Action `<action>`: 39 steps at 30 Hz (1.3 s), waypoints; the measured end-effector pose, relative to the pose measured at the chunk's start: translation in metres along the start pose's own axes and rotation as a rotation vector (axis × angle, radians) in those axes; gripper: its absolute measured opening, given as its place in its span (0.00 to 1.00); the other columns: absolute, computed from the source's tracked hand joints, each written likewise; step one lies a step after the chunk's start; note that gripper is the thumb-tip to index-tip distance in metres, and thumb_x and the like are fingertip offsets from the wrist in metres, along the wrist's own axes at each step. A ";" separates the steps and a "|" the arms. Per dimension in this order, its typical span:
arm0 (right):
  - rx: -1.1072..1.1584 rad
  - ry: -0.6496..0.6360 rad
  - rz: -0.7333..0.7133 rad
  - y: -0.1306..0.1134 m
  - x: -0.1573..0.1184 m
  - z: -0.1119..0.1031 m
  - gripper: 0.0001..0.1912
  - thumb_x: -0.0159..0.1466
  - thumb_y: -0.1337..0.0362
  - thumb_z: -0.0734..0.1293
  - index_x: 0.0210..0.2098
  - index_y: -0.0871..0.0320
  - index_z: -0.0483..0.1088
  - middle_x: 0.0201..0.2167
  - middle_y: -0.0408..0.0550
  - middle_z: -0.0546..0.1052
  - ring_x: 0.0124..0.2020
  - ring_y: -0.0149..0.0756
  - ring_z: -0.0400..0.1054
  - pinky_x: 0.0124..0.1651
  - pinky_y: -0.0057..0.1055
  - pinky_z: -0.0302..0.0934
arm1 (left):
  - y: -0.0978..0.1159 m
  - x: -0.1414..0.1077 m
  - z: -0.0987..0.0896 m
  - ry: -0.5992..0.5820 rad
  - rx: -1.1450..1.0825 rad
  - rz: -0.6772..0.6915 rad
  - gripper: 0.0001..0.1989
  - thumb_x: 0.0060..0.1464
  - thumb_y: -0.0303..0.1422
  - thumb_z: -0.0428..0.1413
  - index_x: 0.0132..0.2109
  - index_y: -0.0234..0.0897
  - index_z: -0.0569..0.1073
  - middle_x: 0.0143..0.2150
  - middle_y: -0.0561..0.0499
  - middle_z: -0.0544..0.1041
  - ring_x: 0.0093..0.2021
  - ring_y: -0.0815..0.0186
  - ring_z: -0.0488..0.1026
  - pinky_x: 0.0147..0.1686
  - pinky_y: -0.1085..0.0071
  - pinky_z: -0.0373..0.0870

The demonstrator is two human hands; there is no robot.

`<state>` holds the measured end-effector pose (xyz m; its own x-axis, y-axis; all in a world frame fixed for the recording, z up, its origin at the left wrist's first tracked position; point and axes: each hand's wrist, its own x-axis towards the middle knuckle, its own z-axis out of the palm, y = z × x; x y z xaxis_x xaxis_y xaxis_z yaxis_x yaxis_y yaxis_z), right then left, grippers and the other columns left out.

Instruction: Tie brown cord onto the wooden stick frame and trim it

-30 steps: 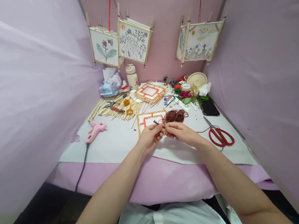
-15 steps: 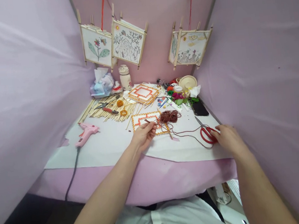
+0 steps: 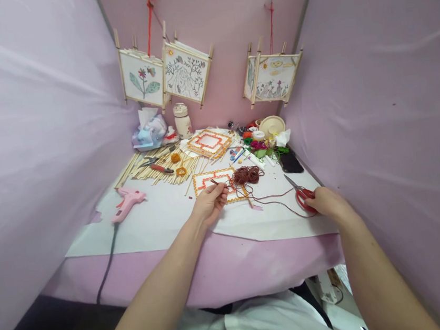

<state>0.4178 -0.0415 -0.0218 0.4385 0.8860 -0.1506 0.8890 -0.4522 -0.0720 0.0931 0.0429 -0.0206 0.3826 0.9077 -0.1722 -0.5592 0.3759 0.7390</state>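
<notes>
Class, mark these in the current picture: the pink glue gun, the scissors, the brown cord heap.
Pink glue gun (image 3: 131, 195), head view: on its body.
Scissors (image 3: 291, 181), head view: on the metal blades.
Brown cord heap (image 3: 248, 175), head view: on its middle.

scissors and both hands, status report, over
Left hand pinching brown cord. Right hand on red-handled scissors. Tangled cord hank overlapping orange-trimmed panel.

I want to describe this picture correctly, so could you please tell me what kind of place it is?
It looks like a handicraft workspace, perhaps a small booth: a pink glue gun and a tangle of dark brown cord lie on the white-covered table, and lanterns with drawn panels hang behind.
</notes>
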 end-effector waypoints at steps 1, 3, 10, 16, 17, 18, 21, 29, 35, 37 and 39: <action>-0.013 -0.006 0.019 0.002 0.001 -0.003 0.13 0.58 0.59 0.62 0.28 0.61 0.73 0.29 0.60 0.77 0.28 0.43 0.71 0.26 0.32 0.52 | 0.000 0.001 -0.001 -0.001 -0.005 -0.001 0.09 0.45 0.29 0.67 0.31 0.29 0.74 0.24 0.52 0.73 0.22 0.78 0.68 0.23 0.83 0.67; -0.028 0.020 0.052 0.007 -0.001 -0.009 0.14 0.59 0.58 0.61 0.31 0.61 0.73 0.30 0.61 0.77 0.30 0.45 0.72 0.27 0.33 0.53 | 0.001 0.002 -0.002 -0.003 -0.019 -0.001 0.09 0.45 0.28 0.66 0.31 0.29 0.74 0.24 0.52 0.73 0.22 0.78 0.68 0.24 0.84 0.68; 0.133 0.299 0.136 0.005 -0.011 -0.027 0.21 0.59 0.59 0.61 0.48 0.64 0.68 0.38 0.62 0.77 0.39 0.51 0.72 0.34 0.36 0.58 | 0.000 0.003 -0.005 -0.026 -0.033 0.010 0.10 0.45 0.29 0.67 0.31 0.29 0.74 0.25 0.52 0.73 0.22 0.78 0.68 0.23 0.83 0.67; 0.090 0.396 0.099 -0.003 -0.007 -0.036 0.24 0.59 0.56 0.65 0.50 0.64 0.67 0.44 0.64 0.75 0.46 0.54 0.69 0.42 0.42 0.60 | 0.004 0.003 -0.005 0.003 -0.065 0.018 0.09 0.46 0.28 0.66 0.32 0.29 0.74 0.25 0.52 0.73 0.22 0.78 0.68 0.23 0.83 0.67; 0.003 0.352 0.099 -0.004 -0.007 -0.038 0.20 0.59 0.57 0.66 0.47 0.63 0.69 0.43 0.65 0.75 0.46 0.56 0.69 0.43 0.45 0.59 | 0.006 0.003 -0.005 0.009 -0.075 0.026 0.08 0.46 0.27 0.66 0.32 0.29 0.74 0.25 0.52 0.73 0.22 0.78 0.68 0.23 0.83 0.67; -0.083 0.307 0.094 -0.005 -0.007 -0.041 0.16 0.59 0.59 0.66 0.44 0.61 0.71 0.43 0.65 0.75 0.47 0.57 0.68 0.44 0.47 0.58 | 0.007 0.003 -0.005 0.014 -0.088 0.035 0.08 0.46 0.27 0.66 0.32 0.29 0.74 0.25 0.52 0.73 0.22 0.78 0.68 0.23 0.83 0.67; -0.223 0.241 0.068 -0.010 -0.008 -0.052 0.09 0.59 0.68 0.63 0.39 0.61 0.73 0.42 0.65 0.75 0.46 0.56 0.68 0.45 0.49 0.55 | 0.014 0.005 -0.008 0.034 -0.146 0.070 0.07 0.47 0.26 0.65 0.31 0.29 0.74 0.25 0.53 0.73 0.22 0.77 0.68 0.22 0.83 0.66; -0.068 0.442 -0.012 -0.034 0.018 -0.107 0.13 0.58 0.65 0.65 0.42 0.61 0.72 0.42 0.63 0.74 0.48 0.58 0.66 0.47 0.54 0.53 | 0.034 0.009 -0.020 0.073 -0.272 0.180 0.03 0.53 0.25 0.61 0.32 0.29 0.74 0.24 0.53 0.72 0.22 0.78 0.68 0.23 0.83 0.66; 0.502 0.353 -0.041 -0.052 0.054 -0.127 0.12 0.56 0.69 0.64 0.40 0.60 0.70 0.31 0.52 0.74 0.33 0.41 0.69 0.35 0.36 0.61 | 0.038 0.011 -0.025 0.064 -0.292 0.207 0.03 0.54 0.24 0.60 0.32 0.29 0.73 0.24 0.53 0.72 0.22 0.78 0.67 0.23 0.83 0.67; 0.829 0.340 -0.120 -0.058 0.062 -0.118 0.11 0.53 0.70 0.65 0.37 0.59 0.69 0.30 0.49 0.74 0.31 0.36 0.68 0.32 0.31 0.62 | 0.037 0.011 -0.026 0.049 -0.286 0.199 0.03 0.54 0.25 0.60 0.33 0.29 0.74 0.24 0.53 0.72 0.22 0.78 0.68 0.22 0.83 0.66; 1.154 0.333 -0.191 -0.063 0.069 -0.103 0.12 0.49 0.72 0.66 0.35 0.58 0.67 0.30 0.47 0.73 0.31 0.34 0.68 0.33 0.29 0.62 | 0.036 0.012 -0.027 0.040 -0.272 0.191 0.03 0.53 0.25 0.61 0.33 0.29 0.74 0.24 0.53 0.72 0.22 0.78 0.68 0.22 0.83 0.67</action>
<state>0.4054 0.0587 0.0743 0.4762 0.8547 0.2068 0.3776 0.0136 -0.9259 0.0576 0.0722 -0.0132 0.2258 0.9712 -0.0764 -0.7962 0.2292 0.5600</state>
